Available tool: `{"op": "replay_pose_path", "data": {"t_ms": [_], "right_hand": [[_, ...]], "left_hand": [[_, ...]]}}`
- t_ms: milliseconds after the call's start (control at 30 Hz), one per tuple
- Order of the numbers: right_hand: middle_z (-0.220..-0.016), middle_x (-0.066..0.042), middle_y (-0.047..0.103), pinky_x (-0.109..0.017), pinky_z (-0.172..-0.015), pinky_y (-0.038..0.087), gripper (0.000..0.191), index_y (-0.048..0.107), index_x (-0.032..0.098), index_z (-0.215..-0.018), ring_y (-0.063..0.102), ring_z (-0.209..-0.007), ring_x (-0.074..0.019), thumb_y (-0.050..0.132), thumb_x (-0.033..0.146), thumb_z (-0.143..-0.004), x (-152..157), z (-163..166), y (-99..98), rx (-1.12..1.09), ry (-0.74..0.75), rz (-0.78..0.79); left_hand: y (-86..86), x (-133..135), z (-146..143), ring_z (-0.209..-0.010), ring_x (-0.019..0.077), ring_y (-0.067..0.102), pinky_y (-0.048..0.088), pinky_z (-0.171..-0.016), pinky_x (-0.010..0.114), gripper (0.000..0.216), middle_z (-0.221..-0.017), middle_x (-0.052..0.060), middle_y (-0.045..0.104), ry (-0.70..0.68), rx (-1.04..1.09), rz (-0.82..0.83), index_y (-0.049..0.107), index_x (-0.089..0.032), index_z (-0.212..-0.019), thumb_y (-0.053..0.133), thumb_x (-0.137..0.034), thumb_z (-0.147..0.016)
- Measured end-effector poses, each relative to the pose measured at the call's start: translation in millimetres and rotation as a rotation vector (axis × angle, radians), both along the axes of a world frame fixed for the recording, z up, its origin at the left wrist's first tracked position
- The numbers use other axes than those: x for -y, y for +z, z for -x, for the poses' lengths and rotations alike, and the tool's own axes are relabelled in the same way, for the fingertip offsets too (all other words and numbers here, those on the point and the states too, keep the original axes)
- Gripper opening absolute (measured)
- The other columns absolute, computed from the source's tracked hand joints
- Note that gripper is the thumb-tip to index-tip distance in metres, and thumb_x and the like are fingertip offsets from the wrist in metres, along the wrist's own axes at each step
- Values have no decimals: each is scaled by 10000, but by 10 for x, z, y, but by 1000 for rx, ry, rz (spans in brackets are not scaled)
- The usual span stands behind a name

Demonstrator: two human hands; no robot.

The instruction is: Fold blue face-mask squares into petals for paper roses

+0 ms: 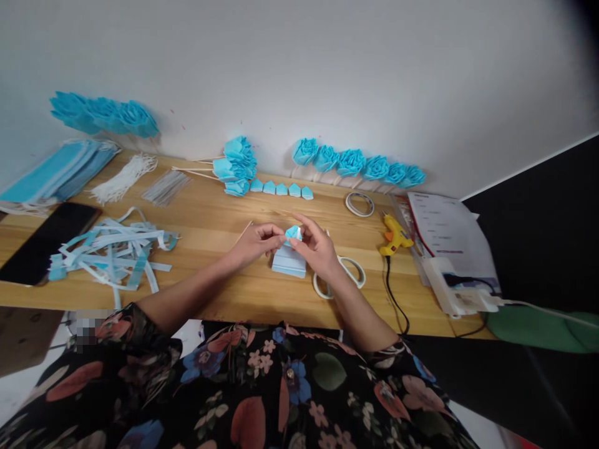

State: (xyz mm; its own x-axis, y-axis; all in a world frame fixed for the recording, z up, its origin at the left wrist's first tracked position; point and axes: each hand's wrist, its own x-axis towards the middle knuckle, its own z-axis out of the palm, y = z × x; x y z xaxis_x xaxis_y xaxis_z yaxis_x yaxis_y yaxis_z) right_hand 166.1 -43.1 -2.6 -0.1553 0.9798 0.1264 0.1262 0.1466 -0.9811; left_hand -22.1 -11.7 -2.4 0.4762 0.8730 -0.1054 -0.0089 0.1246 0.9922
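Note:
Between my two hands is a small folded piece of blue mask fabric (293, 233). The fingertips of my left hand (262, 240) pinch its left edge, while the thumb and fingers of my right hand (318, 244) close around its right side. A thin wooden stick (244, 231) shows beside my left hand; whether that hand holds it I cannot tell. Just below the fingers lies a stack of pale blue folded fabric (289, 262). White-handled scissors (354, 272) rest under my right wrist, which hides part of them.
Blue fabric roses (350, 162) lean along the wall. Several folded blue petals (281, 189) sit in a row. A tape roll (360, 204), yellow glue gun (395, 235) and power strip (442, 287) are rightward. Cut strips (112, 249), a phone (49, 243) and masks (58, 171) lie left.

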Motion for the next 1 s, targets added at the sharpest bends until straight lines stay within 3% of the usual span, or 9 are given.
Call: {"op": "replay_pose_path", "data": {"t_ms": [367, 600, 1000], "right_hand": [[-772, 40, 532, -256, -658, 453, 552, 561, 266, -1379, 518, -693, -114, 631, 238, -833, 23, 30, 21, 90, -42, -72], [-902, -4, 685, -315, -750, 541, 531, 529, 286, -1411, 618, -760, -136, 601, 312, -886, -19, -44, 47, -68, -21, 16], [-795, 20, 635, -292, -690, 488, 447, 636, 250, -1265, 578, -709, -125, 681, 328, -827, -16, -34, 55, -30, -59, 36]], "left_hand": [[90, 29, -17, -531, 79, 419, 320, -511, 215, 247, -574, -54, 497, 18, -85, -80, 571, -168, -735, 680, -390, -742], [111, 9, 9, -489, 70, 392, 308, -498, 216, 233, -540, -59, 477, 76, -56, -37, 555, -172, -715, 657, -380, -741], [118, 7, 4, -486, 68, 400, 306, -489, 214, 216, -540, -57, 484, 65, -43, -26, 558, -176, -717, 659, -366, -739]]}}
